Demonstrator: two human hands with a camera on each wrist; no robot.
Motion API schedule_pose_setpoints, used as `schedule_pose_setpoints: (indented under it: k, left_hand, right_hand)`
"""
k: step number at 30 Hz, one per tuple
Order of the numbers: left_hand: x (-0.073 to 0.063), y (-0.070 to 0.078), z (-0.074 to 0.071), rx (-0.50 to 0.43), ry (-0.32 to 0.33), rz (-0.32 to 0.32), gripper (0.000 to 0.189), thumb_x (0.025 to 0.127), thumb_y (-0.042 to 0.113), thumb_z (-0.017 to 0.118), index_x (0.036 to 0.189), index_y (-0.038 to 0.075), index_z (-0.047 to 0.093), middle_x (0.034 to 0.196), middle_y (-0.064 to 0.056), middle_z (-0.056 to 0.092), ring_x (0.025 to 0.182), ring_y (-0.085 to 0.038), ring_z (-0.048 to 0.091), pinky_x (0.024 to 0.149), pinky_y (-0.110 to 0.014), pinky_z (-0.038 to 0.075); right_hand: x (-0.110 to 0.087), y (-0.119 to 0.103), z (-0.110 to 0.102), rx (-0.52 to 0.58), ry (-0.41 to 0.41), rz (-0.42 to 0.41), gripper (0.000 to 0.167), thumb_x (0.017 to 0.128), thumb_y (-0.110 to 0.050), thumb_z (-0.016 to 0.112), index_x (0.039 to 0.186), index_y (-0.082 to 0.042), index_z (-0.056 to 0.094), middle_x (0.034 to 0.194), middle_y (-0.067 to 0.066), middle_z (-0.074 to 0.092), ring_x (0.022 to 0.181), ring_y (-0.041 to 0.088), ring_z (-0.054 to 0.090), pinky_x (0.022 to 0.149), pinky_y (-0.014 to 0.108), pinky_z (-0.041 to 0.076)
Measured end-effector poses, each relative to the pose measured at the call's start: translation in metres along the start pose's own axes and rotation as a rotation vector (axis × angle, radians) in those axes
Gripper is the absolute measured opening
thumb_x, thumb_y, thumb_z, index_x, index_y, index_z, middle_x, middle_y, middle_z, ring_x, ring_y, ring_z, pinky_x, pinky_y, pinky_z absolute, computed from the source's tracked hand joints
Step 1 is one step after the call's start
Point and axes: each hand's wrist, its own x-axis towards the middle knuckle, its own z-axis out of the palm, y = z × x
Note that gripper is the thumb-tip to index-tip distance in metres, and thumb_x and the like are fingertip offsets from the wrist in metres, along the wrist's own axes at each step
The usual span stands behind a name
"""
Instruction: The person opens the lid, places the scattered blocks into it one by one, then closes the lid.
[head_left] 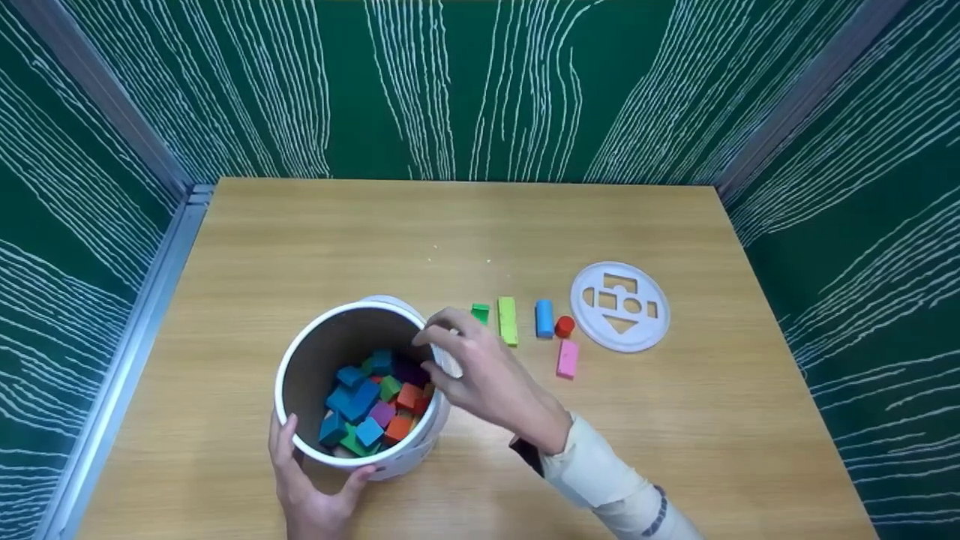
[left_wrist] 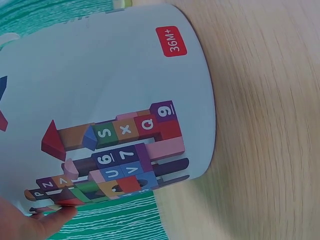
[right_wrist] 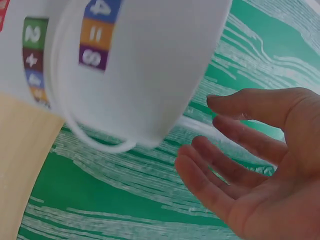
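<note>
A white bucket [head_left: 352, 306] printed with pictures of blocks stands on the table, tilted, its mouth facing up. Inside lie several coloured wooden blocks [head_left: 361, 401], mostly blue, with orange, green and purple ones. My left hand [head_left: 311, 480] holds the bucket at its near left side, thumb and fingers spread around the wall; in the left wrist view, part of the hand [left_wrist: 30, 222] touches the printed side. Over the bucket's right rim hovers my right hand [head_left: 487, 367]. In the right wrist view its fingers [right_wrist: 210, 187] are loosely bent with nothing between them, apart from the bucket.
Right of the bucket lie a green block [head_left: 481, 312], a lime block [head_left: 508, 321], a blue cylinder [head_left: 544, 319], a red cylinder [head_left: 565, 326] and a pink block [head_left: 568, 358]. A white round lid [head_left: 625, 342] with shaped holes lies beside them. Green patterned walls [head_left: 525, 90] enclose the table.
</note>
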Motion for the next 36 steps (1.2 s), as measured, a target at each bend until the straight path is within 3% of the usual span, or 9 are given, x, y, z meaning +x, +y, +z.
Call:
schedule_pose_setpoints:
  k: [11,14,17,23,30,35,36]
  left_hand:
    - [-0.001,0.001,0.0,0.03,0.019,-0.006,0.099,0.065,0.01,0.085,0.144,0.011,0.026,0.152,-0.013,0.024,0.132,-0.033,0.029,0.107,-0.025,0.031]
    - [0.0,-0.001,-0.001,0.018,0.016,0.009,0.099,0.066,0.013,0.085,0.144,0.009,0.026,0.151,-0.016,0.024,0.131,-0.035,0.029,0.103,-0.013,0.027]
    - [0.0,-0.001,-0.001,0.0,0.012,0.022,0.098,0.066,0.017,0.086,0.144,0.007,0.026,0.151,-0.018,0.023,0.13,-0.036,0.029,0.102,-0.011,0.026]
    - [0.0,-0.001,0.0,0.007,0.01,0.013,0.099,0.066,0.016,0.085,0.144,0.009,0.025,0.151,-0.017,0.023,0.13,-0.036,0.029,0.101,-0.01,0.026]
    - [0.001,-0.001,0.001,0.013,0.005,0.019,0.099,0.065,0.015,0.086,0.144,0.009,0.026,0.151,-0.016,0.023,0.131,-0.036,0.029,0.104,-0.012,0.025]
    - [0.001,-0.001,0.0,0.001,0.004,0.014,0.097,0.067,0.02,0.085,0.144,0.008,0.027,0.151,-0.016,0.023,0.132,-0.036,0.028,0.106,-0.015,0.025]
    - [0.001,-0.001,0.0,-0.002,0.004,0.016,0.097,0.067,0.02,0.085,0.144,0.008,0.027,0.151,-0.016,0.023,0.132,-0.037,0.028,0.108,-0.02,0.026]
  right_hand:
    - [-0.012,0.032,-0.001,0.013,0.064,0.142,0.024,0.08,-0.007,0.074,0.102,-0.011,0.068,0.106,0.003,0.06,0.095,0.017,0.057,0.082,0.025,0.053]
    - [-0.016,0.041,0.0,-0.012,0.08,0.163,0.024,0.078,-0.007,0.076,0.1,-0.011,0.068,0.104,0.002,0.061,0.094,0.018,0.058,0.083,0.027,0.053]
    - [-0.02,0.05,0.002,-0.033,0.096,0.168,0.022,0.076,-0.006,0.076,0.096,-0.012,0.068,0.101,0.002,0.062,0.091,0.019,0.058,0.081,0.03,0.053]
    - [-0.03,0.065,0.005,-0.012,0.092,0.248,0.023,0.076,-0.005,0.076,0.097,-0.011,0.069,0.104,0.006,0.063,0.085,0.02,0.058,0.069,0.029,0.056]
    - [-0.043,0.082,0.007,-0.035,0.061,0.348,0.025,0.076,-0.007,0.077,0.1,-0.011,0.069,0.107,0.006,0.062,0.092,0.02,0.057,0.076,0.031,0.056]
    - [-0.05,0.094,0.011,-0.035,0.069,0.371,0.024,0.075,-0.006,0.078,0.097,-0.01,0.069,0.102,0.005,0.062,0.09,0.021,0.058,0.078,0.034,0.056]
    - [-0.052,0.097,0.012,-0.034,0.073,0.375,0.024,0.075,-0.006,0.078,0.097,-0.009,0.069,0.102,0.005,0.061,0.089,0.022,0.058,0.078,0.035,0.056]
